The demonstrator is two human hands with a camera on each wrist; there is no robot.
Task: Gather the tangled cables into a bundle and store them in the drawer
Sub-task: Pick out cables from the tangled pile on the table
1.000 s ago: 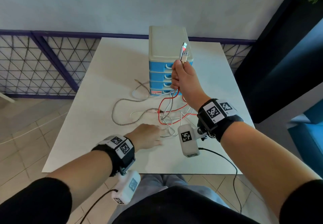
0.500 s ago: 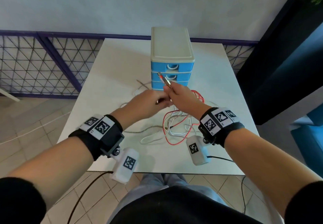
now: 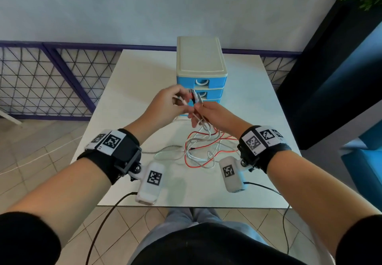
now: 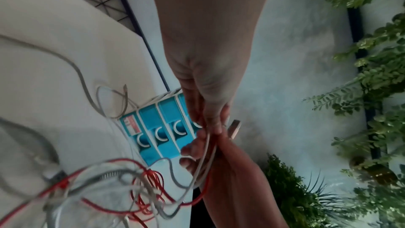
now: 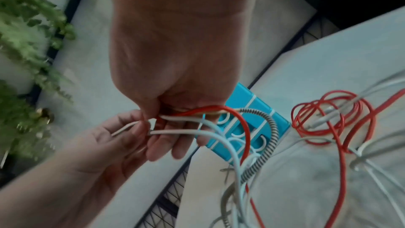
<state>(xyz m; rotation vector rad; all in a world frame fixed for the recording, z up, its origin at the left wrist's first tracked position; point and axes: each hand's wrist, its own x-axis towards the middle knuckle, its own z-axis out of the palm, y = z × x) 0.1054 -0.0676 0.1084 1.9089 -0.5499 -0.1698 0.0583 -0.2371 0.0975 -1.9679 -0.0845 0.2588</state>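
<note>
A tangle of red, white and braided grey cables (image 3: 206,149) lies on the white table (image 3: 134,74), in front of a small drawer unit (image 3: 200,58) with a cream top and blue drawers, all closed. My hands meet just in front of the drawers. My right hand (image 3: 198,111) grips several cable ends together, plugs sticking up; the strands (image 5: 245,127) hang from its fingers to the heap. My left hand (image 3: 185,102) pinches a white cable end (image 5: 124,128) beside the right hand (image 5: 173,138). A metal USB plug (image 4: 234,127) shows past my left hand's fingers (image 4: 213,122).
The table's near edge (image 3: 186,205) is close to my body, with tiled floor below. A purple wire-mesh railing (image 3: 51,82) runs behind and left of the table. A dark panel and a blue seat (image 3: 361,157) stand on the right. Green foliage (image 4: 361,93) hangs on the wall.
My right hand came down from holding a plug high above the drawer unit. My left hand lifted off the table with a white cable end and joined it. The heap drew closer together.
</note>
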